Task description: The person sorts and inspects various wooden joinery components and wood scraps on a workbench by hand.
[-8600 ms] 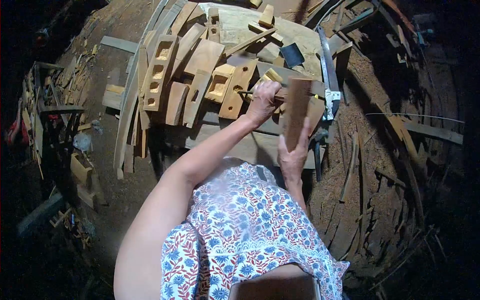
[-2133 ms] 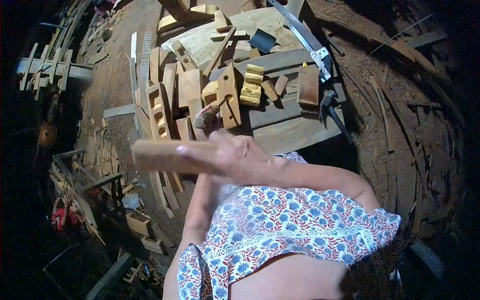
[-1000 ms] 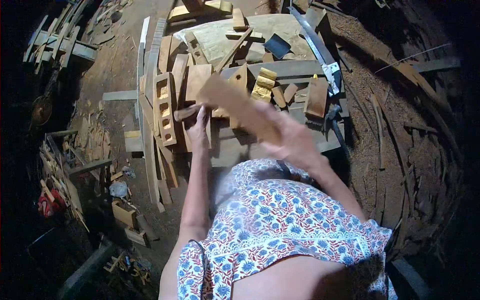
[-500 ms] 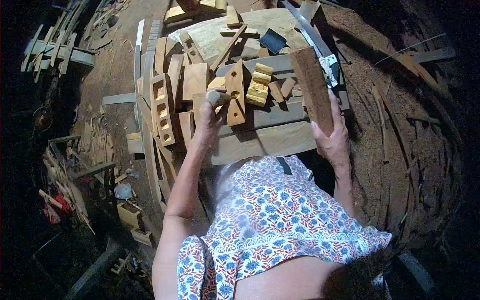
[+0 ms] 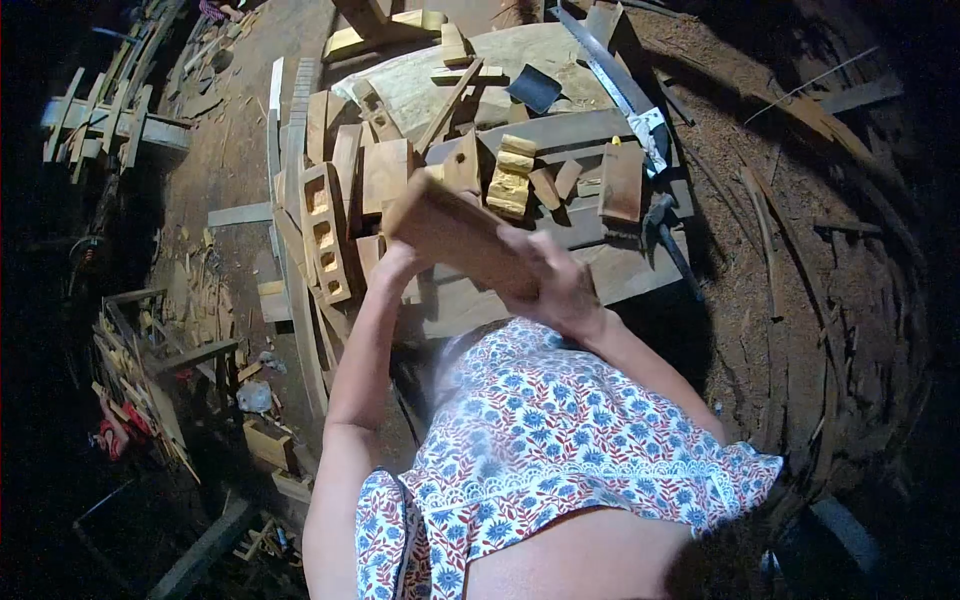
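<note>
My right hand (image 5: 562,292) is shut on a long wooden block (image 5: 450,232), held tilted above the low plank bench (image 5: 640,275). My left hand (image 5: 392,260) reaches under the block's far end, which hides its fingers. Just beyond lie a pale carved block (image 5: 510,178) and a flat piece with a round hole (image 5: 462,170). A brown board piece (image 5: 622,182) rests to the right of them.
A hammer (image 5: 668,238) lies at the bench's right edge, with a saw (image 5: 618,82) behind it and a dark scraper (image 5: 533,88) nearby. Mortised wooden pieces (image 5: 320,232) and planks are stacked on the left. Scrap wood and sawdust cover the ground all around.
My right hand has swung the block from upright at the right, down and left over my left hand. Half a second ago my left hand gripped a wooden-handled tool; it is now covered.
</note>
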`<state>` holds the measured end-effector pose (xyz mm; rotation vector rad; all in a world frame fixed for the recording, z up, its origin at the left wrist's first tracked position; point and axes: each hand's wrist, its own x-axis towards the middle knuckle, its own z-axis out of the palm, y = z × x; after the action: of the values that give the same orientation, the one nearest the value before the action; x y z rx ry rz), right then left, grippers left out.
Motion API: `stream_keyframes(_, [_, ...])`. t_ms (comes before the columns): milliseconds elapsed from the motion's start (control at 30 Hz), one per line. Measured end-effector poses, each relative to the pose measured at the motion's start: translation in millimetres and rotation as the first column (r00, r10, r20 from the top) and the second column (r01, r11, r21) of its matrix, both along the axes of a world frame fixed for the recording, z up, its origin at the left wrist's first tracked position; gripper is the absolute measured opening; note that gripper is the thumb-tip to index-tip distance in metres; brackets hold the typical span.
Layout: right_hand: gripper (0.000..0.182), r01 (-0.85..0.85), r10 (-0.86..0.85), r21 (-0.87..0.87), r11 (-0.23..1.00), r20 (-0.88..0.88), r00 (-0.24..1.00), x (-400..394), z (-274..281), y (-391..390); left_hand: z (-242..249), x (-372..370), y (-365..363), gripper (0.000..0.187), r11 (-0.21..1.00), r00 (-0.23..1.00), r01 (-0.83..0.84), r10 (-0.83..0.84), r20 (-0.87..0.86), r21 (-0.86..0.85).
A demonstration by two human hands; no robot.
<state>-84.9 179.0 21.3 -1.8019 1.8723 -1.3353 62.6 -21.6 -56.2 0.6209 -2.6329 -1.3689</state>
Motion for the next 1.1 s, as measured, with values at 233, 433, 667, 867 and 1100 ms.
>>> stream_keyframes(233, [0.098,-0.078,0.077,-0.015,0.997,-0.047,0.996,12.8,23.2,4.4,51.8,-12.8,22.4,0.047,0.959,0.988,-0.013,0.057,-0.146,0.283])
stream_keyframes(433, [0.099,-0.043,0.052,0.126,0.991,-0.069,0.996,9.9,26.3,7.2,39.1,-9.0,21.5,0.05,0.932,0.994,-0.032,0.068,-0.088,0.36])
stream_keyframes(667, [0.095,0.003,0.044,0.252,0.968,-0.178,0.983,6.8,-12.0,24.4,58.2,-13.5,37.1,0.053,0.966,1.0,0.001,0.004,-0.017,0.257])
stream_keyframes(867, [0.092,0.262,-0.268,0.253,0.931,-0.009,0.963,-10.3,-12.1,65.6,1.9,1.0,75.1,0.036,0.951,0.988,0.113,-0.137,-0.065,-0.289])
stream_keyframes(1100, [0.084,0.536,-0.599,0.384,0.752,0.057,0.799,-29.8,-22.5,92.3,33.7,18.2,59.3,0.044,0.99,0.958,-0.133,0.118,-0.26,-0.042])
